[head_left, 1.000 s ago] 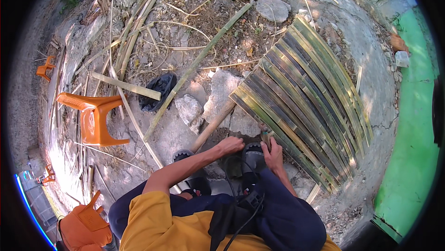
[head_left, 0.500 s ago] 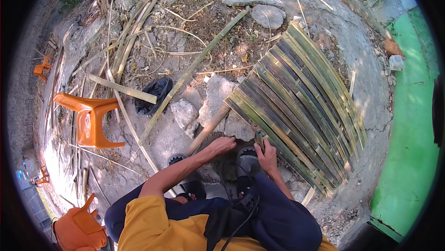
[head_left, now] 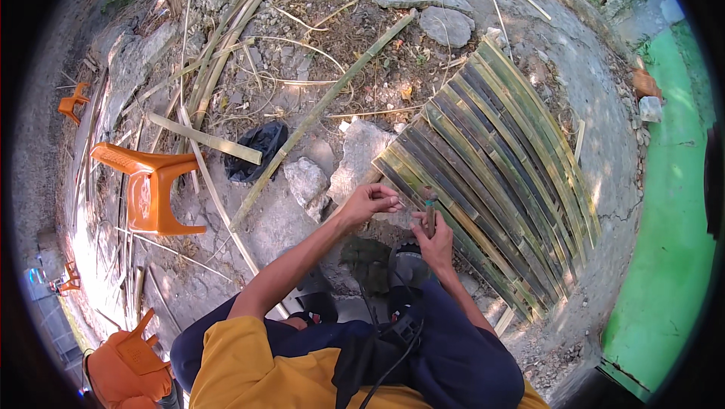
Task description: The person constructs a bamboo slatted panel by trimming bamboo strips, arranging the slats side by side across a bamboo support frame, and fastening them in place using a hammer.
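My left hand [head_left: 371, 203] is raised over the ground beside the bamboo, its thumb and fingertips pinched together. Whatever it holds is too small to make out. In my right hand [head_left: 433, 241] is a short brown-handled tool [head_left: 430, 216] with a teal band near its upper end; its exact kind is unclear. The two hands are close together, fingertips a little apart. Just right of them lies a fan-shaped panel of split bamboo slats [head_left: 491, 160], green, yellow and dark brown, laid side by side. Between my shoes lies a dark green cloth or pouch [head_left: 367, 264].
Pale rocks [head_left: 306, 182] and a black plastic bag [head_left: 257, 151] lie ahead to the left. A long bamboo pole [head_left: 325, 114] slants across the ground. An orange plastic stool [head_left: 151, 190] lies at left, near loose bamboo strips [head_left: 215, 69]. A green wall [head_left: 657, 205] borders the right.
My left hand has risen from the dark cloth between my feet and moved forward, closer to my right hand. The right hand has shifted slightly forward, still holding the tool.
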Demonstrator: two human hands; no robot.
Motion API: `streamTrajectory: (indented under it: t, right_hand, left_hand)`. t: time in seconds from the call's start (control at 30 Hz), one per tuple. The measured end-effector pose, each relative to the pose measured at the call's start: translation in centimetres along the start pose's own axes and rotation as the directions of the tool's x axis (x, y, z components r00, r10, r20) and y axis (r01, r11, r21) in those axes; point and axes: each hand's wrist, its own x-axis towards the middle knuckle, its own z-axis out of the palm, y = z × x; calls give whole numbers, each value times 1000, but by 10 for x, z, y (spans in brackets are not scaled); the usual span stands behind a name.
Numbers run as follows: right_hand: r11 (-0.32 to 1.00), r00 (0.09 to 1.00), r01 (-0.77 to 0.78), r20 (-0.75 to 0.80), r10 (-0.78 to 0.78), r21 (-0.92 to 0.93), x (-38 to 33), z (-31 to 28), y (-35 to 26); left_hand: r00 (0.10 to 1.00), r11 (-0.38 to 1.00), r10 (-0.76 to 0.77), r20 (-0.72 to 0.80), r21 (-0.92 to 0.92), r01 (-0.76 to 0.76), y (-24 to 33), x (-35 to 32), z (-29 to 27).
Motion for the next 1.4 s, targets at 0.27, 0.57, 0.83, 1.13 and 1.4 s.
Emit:
streamTrajectory:
  t: [0.27, 0.57, 0.83, 1.13, 1.4]
  right_hand:
    - [994, 991, 97, -94, -91, 60, 54, 24, -26]
    - [994, 998, -7, -70, -1, -112, 98, 39, -46]
    - [977, 993, 119, 13, -118, -180, 129, 61, -37]
    - [957, 984, 181, 33, -178, -226, 133, 77, -29]
    - [945, 981, 193, 72, -180, -263, 137, 76, -37]
  left_hand:
    - [997, 904, 11, -80, -425, -44, -10, 16, 7]
    - [975, 963, 72, -211, -239, -122, 6, 20, -16]
    - [641, 672, 643, -419, 710, -211, 31, 24, -48]
    - [680, 502, 720, -138, 780, -374, 26, 27, -38]
    - [708, 578, 668, -231, 760, -297, 11, 33, -40]
